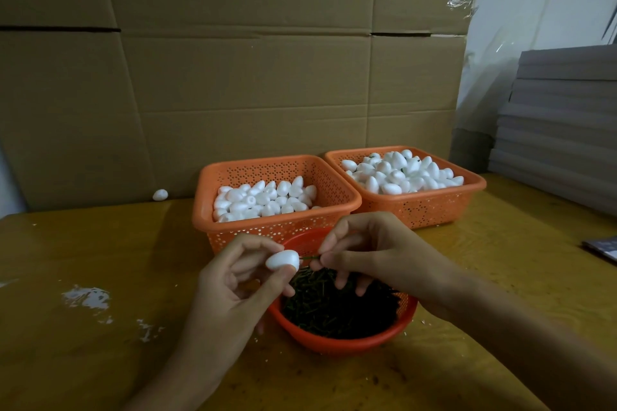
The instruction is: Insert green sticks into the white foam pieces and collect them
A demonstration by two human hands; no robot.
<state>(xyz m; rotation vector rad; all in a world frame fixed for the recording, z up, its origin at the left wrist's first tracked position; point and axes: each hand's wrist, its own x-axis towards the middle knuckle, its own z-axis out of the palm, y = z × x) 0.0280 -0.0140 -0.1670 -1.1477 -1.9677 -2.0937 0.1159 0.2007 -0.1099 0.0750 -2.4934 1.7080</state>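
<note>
Left hand (240,274) pinches a white foam piece (283,260) above the red bowl (334,344) near the front edge of the desk (100,360). Right hand (367,253) pinches a green stick (309,257) whose tip meets the foam.

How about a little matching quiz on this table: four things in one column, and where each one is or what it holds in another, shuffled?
Things
1. held foam piece
2. single green stick
3. round red bowl
4. stray foam piece

Places or states
A. alone on the table, by the cardboard wall
B. pinched by the right hand
C. gripped by the left hand
D. filled with dark green sticks, under both hands

Pairs: 1-C, 2-B, 3-D, 4-A.
</note>
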